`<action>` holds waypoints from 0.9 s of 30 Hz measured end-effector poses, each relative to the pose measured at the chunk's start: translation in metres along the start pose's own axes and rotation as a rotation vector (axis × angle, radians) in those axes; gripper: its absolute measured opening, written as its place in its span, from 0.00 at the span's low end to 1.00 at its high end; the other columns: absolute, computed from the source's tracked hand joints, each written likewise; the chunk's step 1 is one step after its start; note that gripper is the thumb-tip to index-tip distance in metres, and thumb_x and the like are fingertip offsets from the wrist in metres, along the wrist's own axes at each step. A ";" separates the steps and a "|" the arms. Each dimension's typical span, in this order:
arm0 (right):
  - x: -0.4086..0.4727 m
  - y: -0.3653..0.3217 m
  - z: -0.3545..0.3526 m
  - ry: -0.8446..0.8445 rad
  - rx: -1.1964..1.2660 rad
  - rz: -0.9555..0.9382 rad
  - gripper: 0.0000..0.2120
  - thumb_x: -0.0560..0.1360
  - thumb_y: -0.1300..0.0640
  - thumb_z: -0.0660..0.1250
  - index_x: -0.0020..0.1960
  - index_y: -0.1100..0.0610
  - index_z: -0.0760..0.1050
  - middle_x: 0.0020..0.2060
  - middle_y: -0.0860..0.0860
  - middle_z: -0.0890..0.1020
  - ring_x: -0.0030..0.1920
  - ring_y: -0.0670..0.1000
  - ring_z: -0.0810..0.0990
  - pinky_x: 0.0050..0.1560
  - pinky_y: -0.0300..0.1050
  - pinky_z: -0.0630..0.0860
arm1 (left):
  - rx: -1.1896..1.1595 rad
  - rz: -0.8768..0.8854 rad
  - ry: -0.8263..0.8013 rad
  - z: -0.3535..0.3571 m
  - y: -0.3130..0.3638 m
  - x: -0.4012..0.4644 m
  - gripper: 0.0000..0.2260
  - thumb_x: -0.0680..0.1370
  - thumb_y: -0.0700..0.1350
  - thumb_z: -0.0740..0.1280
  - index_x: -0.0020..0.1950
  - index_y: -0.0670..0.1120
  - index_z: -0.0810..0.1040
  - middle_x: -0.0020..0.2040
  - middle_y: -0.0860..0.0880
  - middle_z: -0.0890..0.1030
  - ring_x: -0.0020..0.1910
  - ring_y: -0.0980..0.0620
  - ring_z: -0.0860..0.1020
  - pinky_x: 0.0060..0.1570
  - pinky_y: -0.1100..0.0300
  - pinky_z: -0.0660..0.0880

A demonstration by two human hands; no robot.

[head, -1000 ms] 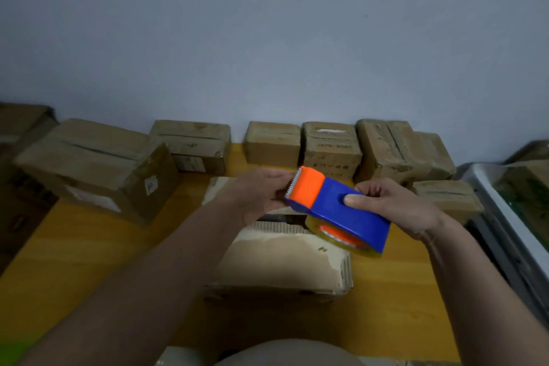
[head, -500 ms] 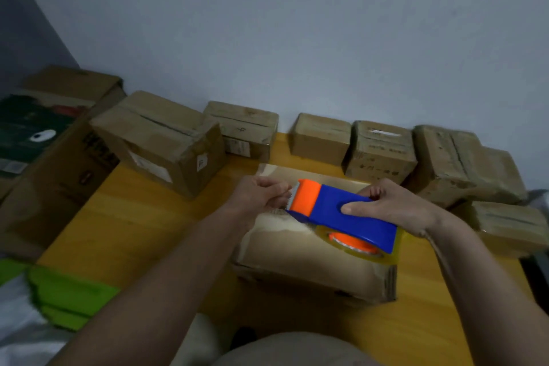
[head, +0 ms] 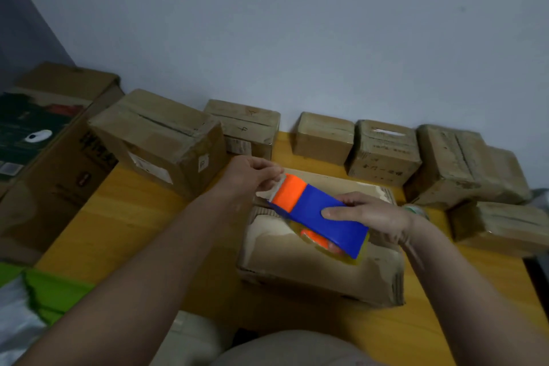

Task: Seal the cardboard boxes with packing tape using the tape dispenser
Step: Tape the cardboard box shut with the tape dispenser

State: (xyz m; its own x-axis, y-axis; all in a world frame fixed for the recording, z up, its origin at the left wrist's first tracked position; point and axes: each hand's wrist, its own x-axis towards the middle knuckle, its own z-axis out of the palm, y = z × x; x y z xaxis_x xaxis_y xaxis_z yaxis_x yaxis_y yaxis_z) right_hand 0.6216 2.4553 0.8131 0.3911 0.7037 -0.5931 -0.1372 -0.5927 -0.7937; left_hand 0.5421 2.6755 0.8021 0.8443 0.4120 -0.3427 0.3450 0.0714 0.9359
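Tape dispenser (head: 322, 214), blue body with orange front end, sits mid-frame, held tilted just above the flat cardboard box (head: 320, 264) at centre-bottom. Tape roll (head: 323, 242) hangs under the body, orange core visible.

Right hand (head: 368, 217) grips the blue body from the side, thumb laid on top. Left hand (head: 255, 177) is at the orange end, fingertips pinched, apparently on the free tape end; the tape itself is too faint to confirm.

Handling, my read: dispenser is light rigid plastic, so the side grip on the body works. The serrated cutter at the orange end is the part to keep fingers off. Tape is thin and sticky and will fold on itself if it goes slack. Box looks worn, edges soft, top flaps probably give under pressure.

Around it: wooden table (head: 118, 217); a row of already closed small boxes (head: 383, 151) along the wall in the upper half; a larger box (head: 160, 137) upper left, near the left hand; big carton (head: 53, 140) far left; green bag (head: 50, 291) lower left. Nothing lies on the target box's top, path along it is free.
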 end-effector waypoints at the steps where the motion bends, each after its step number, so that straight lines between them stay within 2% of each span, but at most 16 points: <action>1: 0.003 -0.002 0.004 0.033 0.001 0.003 0.22 0.68 0.43 0.74 0.54 0.57 0.80 0.44 0.53 0.86 0.41 0.49 0.84 0.42 0.41 0.79 | 0.032 0.005 0.006 -0.002 -0.001 0.002 0.03 0.77 0.37 0.68 0.45 0.42 0.81 0.37 0.49 0.81 0.34 0.59 0.78 0.34 0.71 0.76; 3: 0.006 -0.003 0.008 0.090 -0.028 -0.010 0.21 0.67 0.41 0.71 0.52 0.56 0.81 0.42 0.52 0.86 0.40 0.49 0.84 0.42 0.41 0.79 | 0.042 -0.012 0.024 -0.004 -0.003 0.005 0.03 0.77 0.37 0.68 0.47 0.41 0.81 0.39 0.48 0.81 0.37 0.57 0.77 0.34 0.71 0.76; 6: 0.000 -0.003 0.004 0.113 -0.089 -0.015 0.21 0.65 0.42 0.72 0.50 0.56 0.82 0.42 0.52 0.86 0.42 0.50 0.85 0.42 0.42 0.79 | -0.009 -0.074 0.056 -0.005 -0.012 0.006 0.04 0.77 0.36 0.68 0.50 0.37 0.80 0.39 0.47 0.81 0.35 0.57 0.77 0.33 0.71 0.76; 9: -0.010 -0.001 -0.009 0.115 -0.153 0.039 0.21 0.64 0.42 0.73 0.49 0.57 0.83 0.41 0.53 0.86 0.40 0.50 0.85 0.41 0.41 0.80 | -0.001 -0.099 0.159 -0.021 -0.023 0.012 0.04 0.77 0.37 0.68 0.50 0.39 0.81 0.40 0.47 0.81 0.38 0.55 0.77 0.37 0.67 0.76; 12: -0.010 -0.001 -0.017 0.107 -0.214 0.077 0.25 0.64 0.38 0.75 0.49 0.57 0.83 0.41 0.53 0.86 0.42 0.51 0.85 0.41 0.41 0.80 | 0.056 -0.119 0.169 -0.032 -0.034 0.015 0.04 0.78 0.38 0.67 0.47 0.42 0.82 0.42 0.47 0.82 0.39 0.54 0.78 0.40 0.65 0.76; 14: -0.006 -0.005 -0.018 0.112 -0.243 0.092 0.21 0.67 0.41 0.74 0.49 0.57 0.82 0.41 0.53 0.86 0.42 0.51 0.85 0.41 0.40 0.80 | 0.035 -0.130 0.196 -0.029 -0.042 0.015 0.05 0.79 0.38 0.66 0.47 0.41 0.82 0.40 0.47 0.81 0.37 0.55 0.76 0.39 0.64 0.75; 18: 0.002 -0.023 -0.021 0.118 -0.240 0.075 0.15 0.71 0.46 0.70 0.48 0.57 0.82 0.40 0.53 0.86 0.39 0.49 0.85 0.40 0.39 0.80 | -0.021 -0.085 0.371 -0.025 -0.055 0.018 0.06 0.80 0.40 0.66 0.47 0.43 0.82 0.37 0.49 0.80 0.36 0.55 0.75 0.39 0.61 0.75; 21: 0.011 -0.038 -0.020 0.100 -0.226 0.045 0.16 0.69 0.45 0.71 0.45 0.58 0.83 0.38 0.54 0.86 0.35 0.49 0.84 0.37 0.39 0.79 | -0.052 -0.032 0.495 -0.026 -0.058 0.016 0.08 0.80 0.41 0.64 0.43 0.48 0.80 0.37 0.50 0.79 0.35 0.55 0.76 0.41 0.58 0.77; 24: 0.023 -0.045 -0.020 0.101 -0.153 0.061 0.20 0.66 0.45 0.72 0.44 0.62 0.82 0.34 0.56 0.85 0.30 0.48 0.82 0.33 0.39 0.78 | -0.053 -0.018 0.551 -0.030 -0.061 0.017 0.07 0.81 0.41 0.64 0.46 0.47 0.80 0.39 0.50 0.80 0.36 0.55 0.76 0.38 0.60 0.77; 27: 0.035 -0.043 -0.017 0.108 -0.175 0.142 0.20 0.65 0.43 0.73 0.42 0.61 0.81 0.33 0.55 0.84 0.29 0.48 0.82 0.32 0.38 0.77 | -0.032 -0.088 0.553 -0.033 -0.072 0.020 0.08 0.80 0.41 0.64 0.45 0.48 0.81 0.41 0.50 0.80 0.38 0.55 0.76 0.38 0.61 0.73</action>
State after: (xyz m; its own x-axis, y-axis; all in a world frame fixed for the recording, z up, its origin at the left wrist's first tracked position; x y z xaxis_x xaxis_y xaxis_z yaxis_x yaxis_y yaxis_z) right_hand 0.6570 2.4989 0.8291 0.4759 0.5680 -0.6715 -0.0417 -0.7481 -0.6623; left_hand 0.5208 2.7090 0.7299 0.4693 0.8175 -0.3338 0.3842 0.1514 0.9107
